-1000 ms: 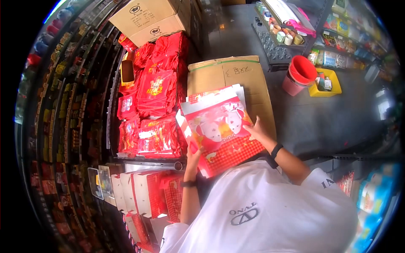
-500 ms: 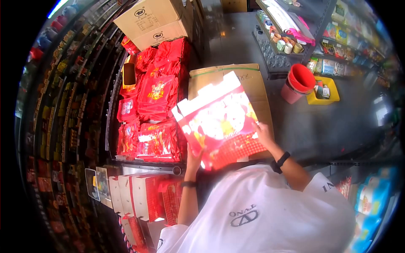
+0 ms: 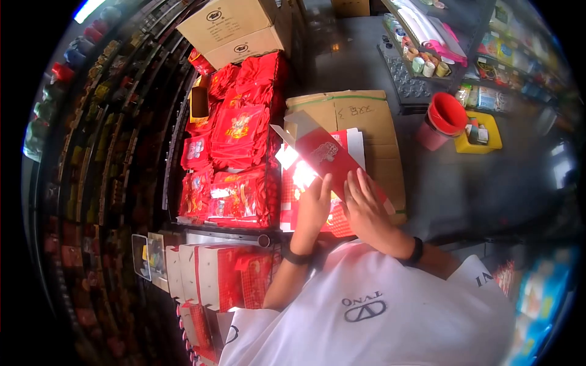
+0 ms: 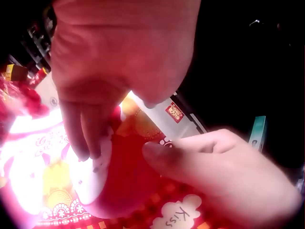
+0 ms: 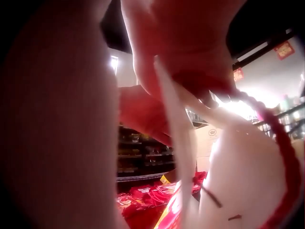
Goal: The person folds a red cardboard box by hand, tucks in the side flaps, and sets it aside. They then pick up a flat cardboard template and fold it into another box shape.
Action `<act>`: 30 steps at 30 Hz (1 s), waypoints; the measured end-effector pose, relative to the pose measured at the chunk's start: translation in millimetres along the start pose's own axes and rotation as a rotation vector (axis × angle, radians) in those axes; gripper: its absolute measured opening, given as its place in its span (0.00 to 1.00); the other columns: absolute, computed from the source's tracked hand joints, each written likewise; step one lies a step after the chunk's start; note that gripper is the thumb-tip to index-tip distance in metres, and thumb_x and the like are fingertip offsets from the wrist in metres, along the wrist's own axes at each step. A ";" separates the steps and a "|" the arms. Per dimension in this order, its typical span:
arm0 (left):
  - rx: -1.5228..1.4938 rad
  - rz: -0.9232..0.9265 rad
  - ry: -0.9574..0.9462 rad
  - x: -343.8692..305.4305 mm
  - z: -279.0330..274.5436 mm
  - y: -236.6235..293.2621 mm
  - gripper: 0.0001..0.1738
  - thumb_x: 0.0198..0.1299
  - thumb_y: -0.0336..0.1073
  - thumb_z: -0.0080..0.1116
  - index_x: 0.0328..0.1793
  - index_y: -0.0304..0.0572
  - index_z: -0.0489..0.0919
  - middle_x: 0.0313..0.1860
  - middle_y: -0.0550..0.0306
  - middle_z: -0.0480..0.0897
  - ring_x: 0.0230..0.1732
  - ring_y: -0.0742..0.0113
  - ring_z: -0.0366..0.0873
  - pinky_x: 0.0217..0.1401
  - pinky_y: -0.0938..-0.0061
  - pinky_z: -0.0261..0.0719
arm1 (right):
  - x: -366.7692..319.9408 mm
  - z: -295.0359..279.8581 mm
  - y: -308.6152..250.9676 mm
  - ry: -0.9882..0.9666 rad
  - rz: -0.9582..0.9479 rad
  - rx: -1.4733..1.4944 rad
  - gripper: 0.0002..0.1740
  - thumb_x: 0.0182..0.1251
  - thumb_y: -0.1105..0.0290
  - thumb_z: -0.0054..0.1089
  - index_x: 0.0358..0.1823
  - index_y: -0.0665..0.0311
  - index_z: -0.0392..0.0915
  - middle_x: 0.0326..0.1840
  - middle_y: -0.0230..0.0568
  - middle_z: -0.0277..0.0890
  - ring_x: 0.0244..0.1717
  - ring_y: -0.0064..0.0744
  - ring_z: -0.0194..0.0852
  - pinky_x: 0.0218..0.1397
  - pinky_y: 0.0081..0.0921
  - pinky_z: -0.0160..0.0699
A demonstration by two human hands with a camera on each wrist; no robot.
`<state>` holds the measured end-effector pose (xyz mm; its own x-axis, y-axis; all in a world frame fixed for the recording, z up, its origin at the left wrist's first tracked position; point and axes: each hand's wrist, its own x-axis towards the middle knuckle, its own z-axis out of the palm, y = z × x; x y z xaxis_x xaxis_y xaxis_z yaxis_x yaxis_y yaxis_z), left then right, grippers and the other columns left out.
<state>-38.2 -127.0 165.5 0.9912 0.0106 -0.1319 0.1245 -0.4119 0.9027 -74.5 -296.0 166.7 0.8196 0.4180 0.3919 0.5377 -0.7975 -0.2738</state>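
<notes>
A printed red and white carton is tilted, partly unfolded, over flat cartons on a brown cardboard box. My left hand touches its printed face; in the left wrist view that hand's fingers lie straight on the picture. My right hand grips the carton at an edge, fingers over the plain red side panel. Its thumb shows against the front in the left wrist view. In the right wrist view a pale panel is seen nearly edge-on beside my right hand.
Red packets fill a rack at left, with a big carton behind. Unfolded gift boxes stand below it. The brown cardboard box is under the work. Red buckets and a yellow basin sit right.
The carton has gone from lying flat between both hands to being turned, with its narrow red side facing up. Both hands have come closer together, the right moving left onto the side panel.
</notes>
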 end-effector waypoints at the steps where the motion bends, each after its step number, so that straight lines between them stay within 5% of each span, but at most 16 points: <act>1: 0.063 0.073 0.065 1.3 0.6 -8.9 0.25 0.84 0.46 0.44 0.45 0.28 0.79 0.33 0.28 0.80 0.37 0.27 0.80 0.40 0.47 0.78 | -1.5 0.0 -2.1 -0.035 -0.016 -0.009 0.29 0.75 0.68 0.60 0.66 0.89 0.71 0.78 0.75 0.63 0.83 0.68 0.56 0.84 0.53 0.60; 5: 0.366 0.142 0.041 1.1 -15.5 -4.3 0.23 0.83 0.43 0.42 0.42 0.30 0.78 0.32 0.27 0.81 0.34 0.26 0.81 0.34 0.42 0.75 | -3.1 10.7 -6.9 -0.035 -0.092 0.101 0.31 0.73 0.63 0.64 0.64 0.87 0.73 0.78 0.76 0.62 0.84 0.68 0.54 0.84 0.51 0.61; 9: 0.622 0.266 0.087 12.7 -43.1 -0.2 0.17 0.81 0.44 0.45 0.45 0.42 0.81 0.32 0.37 0.85 0.33 0.34 0.85 0.33 0.42 0.84 | 21.7 -22.2 3.3 0.075 -0.139 0.186 0.36 0.69 0.57 0.71 0.67 0.80 0.76 0.80 0.73 0.60 0.84 0.68 0.55 0.84 0.52 0.61; 12: 0.663 0.393 -0.035 0.8 -68.9 39.6 0.23 0.81 0.48 0.51 0.38 0.37 0.81 0.27 0.33 0.80 0.30 0.32 0.80 0.30 0.46 0.75 | 50.7 -48.3 31.4 0.187 -0.241 0.044 0.39 0.69 0.55 0.71 0.73 0.74 0.72 0.83 0.61 0.60 0.85 0.62 0.53 0.85 0.55 0.59; 14: 0.693 0.494 -0.122 -6.5 -74.0 50.2 0.19 0.79 0.48 0.54 0.48 0.41 0.86 0.28 0.37 0.83 0.30 0.36 0.82 0.31 0.47 0.78 | 65.4 -71.5 41.3 0.119 -0.347 -0.186 0.41 0.68 0.54 0.70 0.76 0.70 0.69 0.85 0.52 0.59 0.86 0.54 0.54 0.86 0.56 0.56; 15: 0.714 0.507 -0.164 -8.7 -74.7 50.0 0.18 0.79 0.48 0.55 0.50 0.42 0.86 0.28 0.38 0.83 0.30 0.36 0.82 0.31 0.48 0.78 | 68.9 -77.3 42.7 0.099 -0.379 -0.236 0.32 0.68 0.57 0.67 0.70 0.65 0.77 0.79 0.45 0.69 0.84 0.45 0.59 0.87 0.55 0.55; 18: 0.788 0.498 -0.245 -14.7 -73.6 44.0 0.18 0.77 0.47 0.57 0.59 0.46 0.87 0.31 0.41 0.86 0.30 0.40 0.84 0.31 0.51 0.80 | 63.4 -69.8 51.6 0.069 -0.480 -0.150 0.21 0.67 0.62 0.64 0.58 0.62 0.83 0.66 0.41 0.79 0.81 0.41 0.65 0.88 0.57 0.54; 19: 0.806 0.484 -0.258 -17.8 -69.8 39.5 0.17 0.77 0.47 0.57 0.59 0.46 0.87 0.31 0.41 0.86 0.30 0.41 0.85 0.31 0.51 0.80 | 61.0 -68.4 49.1 0.104 -0.487 -0.095 0.15 0.64 0.66 0.68 0.52 0.59 0.86 0.51 0.37 0.85 0.64 0.38 0.80 0.80 0.53 0.68; 23: 0.706 0.464 -0.154 -27.1 -45.3 23.8 0.14 0.75 0.42 0.59 0.59 0.49 0.87 0.33 0.43 0.87 0.32 0.43 0.87 0.33 0.55 0.83 | 40.9 -38.9 61.9 0.140 -0.397 0.088 0.07 0.63 0.69 0.68 0.42 0.58 0.86 0.34 0.33 0.83 0.38 0.36 0.83 0.59 0.39 0.80; 30: 0.410 0.542 0.051 -27.8 -12.5 7.1 0.12 0.68 0.32 0.62 0.55 0.50 0.89 0.41 0.50 0.90 0.39 0.48 0.89 0.41 0.60 0.86 | 24.8 -27.9 57.4 0.121 -0.311 0.099 0.05 0.63 0.72 0.65 0.39 0.61 0.83 0.35 0.36 0.83 0.39 0.38 0.84 0.56 0.39 0.80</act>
<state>-64.3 -118.8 180.7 0.9108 -0.2558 0.3240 -0.4074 -0.6834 0.6058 -28.8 -343.6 185.2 0.5874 0.5749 0.5696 0.7793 -0.5917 -0.2065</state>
